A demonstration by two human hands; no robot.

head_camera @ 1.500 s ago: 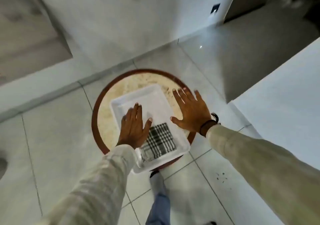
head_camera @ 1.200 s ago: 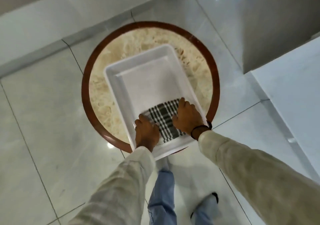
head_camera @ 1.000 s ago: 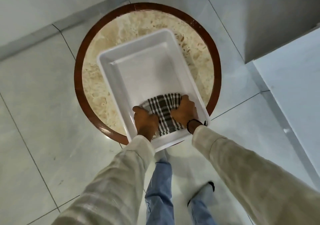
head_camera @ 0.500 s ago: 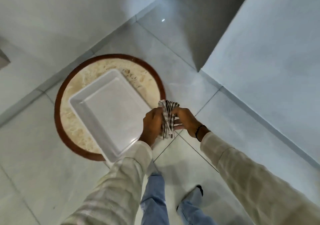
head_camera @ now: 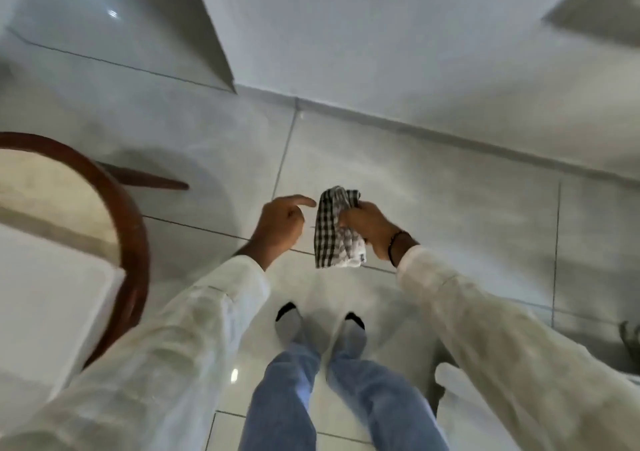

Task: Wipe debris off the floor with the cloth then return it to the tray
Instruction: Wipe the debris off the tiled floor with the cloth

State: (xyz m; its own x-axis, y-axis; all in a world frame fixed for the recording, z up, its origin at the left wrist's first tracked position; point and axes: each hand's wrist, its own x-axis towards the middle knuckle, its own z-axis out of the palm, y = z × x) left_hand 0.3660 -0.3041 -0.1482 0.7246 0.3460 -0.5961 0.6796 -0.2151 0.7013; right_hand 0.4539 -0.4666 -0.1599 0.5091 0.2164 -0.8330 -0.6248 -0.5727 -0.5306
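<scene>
A black-and-white checked cloth (head_camera: 333,232) hangs bunched above the pale tiled floor (head_camera: 433,204), gripped in my right hand (head_camera: 369,227). Just left of it my left hand (head_camera: 281,225) is off the cloth, index finger stretched toward it and the other fingers loosely curled. The white tray (head_camera: 52,298) lies at the left edge on a round table with a brown rim (head_camera: 133,228); only a corner of it shows. The view is blurred and I cannot make out debris on the tiles.
My legs in blue jeans and my grey socks (head_camera: 320,322) stand on the tiles below the hands. A white wall (head_camera: 398,41) with a skirting runs across the top. A table leg (head_camera: 149,177) sticks out to the right of the table.
Both hands lifted the cloth out of the tray and carried it right. The left hand has let go. The view swung right, leaving the table and tray at the left edge.
</scene>
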